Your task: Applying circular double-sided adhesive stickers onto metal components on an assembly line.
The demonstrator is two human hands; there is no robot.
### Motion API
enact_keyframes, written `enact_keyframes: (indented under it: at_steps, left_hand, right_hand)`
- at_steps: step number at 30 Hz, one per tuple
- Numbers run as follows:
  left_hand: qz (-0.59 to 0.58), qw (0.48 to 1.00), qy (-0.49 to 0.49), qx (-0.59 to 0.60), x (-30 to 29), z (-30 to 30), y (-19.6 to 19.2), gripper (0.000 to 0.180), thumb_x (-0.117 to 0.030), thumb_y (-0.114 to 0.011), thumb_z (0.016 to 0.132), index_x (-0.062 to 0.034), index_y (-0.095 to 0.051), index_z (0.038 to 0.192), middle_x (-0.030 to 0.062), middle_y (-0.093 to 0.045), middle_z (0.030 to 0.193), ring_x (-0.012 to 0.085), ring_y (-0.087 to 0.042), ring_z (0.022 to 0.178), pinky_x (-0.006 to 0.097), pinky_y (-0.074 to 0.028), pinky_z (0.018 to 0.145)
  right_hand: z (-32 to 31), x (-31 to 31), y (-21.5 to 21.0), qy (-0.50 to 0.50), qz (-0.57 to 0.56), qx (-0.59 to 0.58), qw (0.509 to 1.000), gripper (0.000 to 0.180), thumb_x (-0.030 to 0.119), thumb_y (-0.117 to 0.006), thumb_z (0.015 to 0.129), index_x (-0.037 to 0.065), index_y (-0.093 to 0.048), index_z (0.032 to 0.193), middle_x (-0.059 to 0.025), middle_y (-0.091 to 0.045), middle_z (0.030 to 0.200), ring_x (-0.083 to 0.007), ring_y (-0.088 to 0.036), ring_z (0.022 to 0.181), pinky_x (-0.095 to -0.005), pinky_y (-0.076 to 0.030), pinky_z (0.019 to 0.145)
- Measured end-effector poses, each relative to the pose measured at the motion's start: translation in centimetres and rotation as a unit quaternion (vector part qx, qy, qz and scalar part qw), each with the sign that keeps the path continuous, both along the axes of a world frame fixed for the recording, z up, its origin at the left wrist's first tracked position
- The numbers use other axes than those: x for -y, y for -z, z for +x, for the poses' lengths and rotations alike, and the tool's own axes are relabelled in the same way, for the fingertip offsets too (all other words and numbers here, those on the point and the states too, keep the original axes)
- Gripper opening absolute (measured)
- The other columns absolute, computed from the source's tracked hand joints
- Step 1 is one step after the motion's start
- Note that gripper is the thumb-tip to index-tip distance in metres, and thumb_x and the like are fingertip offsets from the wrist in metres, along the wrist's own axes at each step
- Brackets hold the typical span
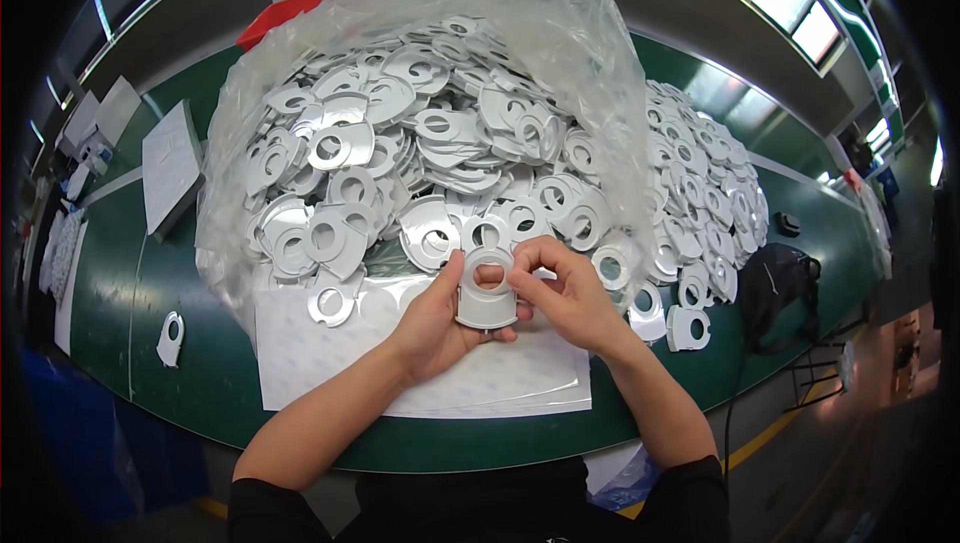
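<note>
Both hands hold one flat silvery plate with a round hole (487, 295) over a white sheet (330, 363) on the green table. My left hand (440, 318) supports the plate from below and the left, thumb on its upper left rim. My right hand (565, 288) pinches its upper right edge with thumb and fingertips. Just behind the hands a large heap of the same plates (400, 153) lies in an opened clear plastic bag (560, 33).
A second spread of the same plates (705, 193) lies to the right of the bag. One loose plate (171, 338) rests at the left on the green table (170, 273). A stack of white sheets (170, 163) lies at the left, a black bag (780, 283) at the right edge.
</note>
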State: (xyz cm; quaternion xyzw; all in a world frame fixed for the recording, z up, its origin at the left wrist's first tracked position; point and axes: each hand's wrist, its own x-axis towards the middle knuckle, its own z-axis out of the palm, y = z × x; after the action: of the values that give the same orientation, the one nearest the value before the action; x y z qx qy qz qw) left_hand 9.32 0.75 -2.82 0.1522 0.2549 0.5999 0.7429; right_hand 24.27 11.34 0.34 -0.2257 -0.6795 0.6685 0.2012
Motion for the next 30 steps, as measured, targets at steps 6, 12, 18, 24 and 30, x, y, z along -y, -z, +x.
enact_keyframes:
  at_steps: [6,12,18,24,30]
  left_hand:
    - [0.001,1.0,0.004,0.003,-0.03,-0.03,0.1,0.059,-0.051,-0.016,0.097,-0.0066,-0.05,0.116,0.013,-0.055,0.112,0.0274,-0.057,0.099,0.038,-0.048,0.078]
    - [0.0,1.0,0.003,0.006,-0.02,-0.11,0.02,0.059,-0.05,-0.015,0.097,-0.0062,-0.05,0.115,0.0134,-0.055,0.112,0.0277,-0.057,0.099,0.038,-0.049,0.077]
    - [-0.007,1.0,0.002,0.007,-0.01,-0.08,0.05,0.059,-0.05,-0.015,0.097,-0.0061,-0.051,0.113,0.014,-0.054,0.112,0.0282,-0.057,0.099,0.038,-0.049,0.077]
    - [-0.005,1.0,0.005,0.007,-0.02,-0.07,0.03,0.059,-0.05,-0.015,0.097,-0.0057,-0.049,0.116,0.0137,-0.054,0.114,0.0275,-0.056,0.1,0.038,-0.049,0.077]
    - [-0.006,1.0,0.006,0.003,-0.03,-0.06,-0.19,0.059,-0.05,-0.015,0.097,-0.0056,-0.048,0.118,0.0131,-0.052,0.115,0.0266,-0.056,0.1,0.038,-0.049,0.077]
  right_hand:
    - [0.16,-0.3,-0.01,-0.011,-0.017,0.009,1.0,0.008,0.007,-0.058,0.088,0.0,-0.053,0.089,-0.0036,-0.048,0.099,-0.0088,-0.054,0.068,-0.0211,-0.046,0.061]
    - [0.11,-0.32,0.05,-0.012,-0.009,0.013,1.0,0.008,0.007,-0.058,0.088,0.0,-0.054,0.09,-0.0032,-0.049,0.099,-0.0079,-0.053,0.07,-0.0211,-0.047,0.062]
    - [0.1,-0.29,0.05,-0.007,-0.002,0.018,1.0,0.008,0.007,-0.058,0.087,0.0,-0.055,0.089,-0.0025,-0.049,0.099,-0.0071,-0.052,0.074,-0.0206,-0.046,0.064]
    - [0.09,-0.2,0.02,-0.004,0.008,0.018,1.0,0.008,0.007,-0.059,0.087,0.0,-0.055,0.088,-0.0031,-0.048,0.1,-0.0071,-0.052,0.075,-0.0207,-0.047,0.064]
    - [0.01,-0.06,-0.12,0.0,0.014,0.016,1.0,0.008,0.006,-0.059,0.086,-0.001,-0.055,0.088,-0.0043,-0.048,0.101,-0.0078,-0.053,0.073,-0.0205,-0.047,0.061]
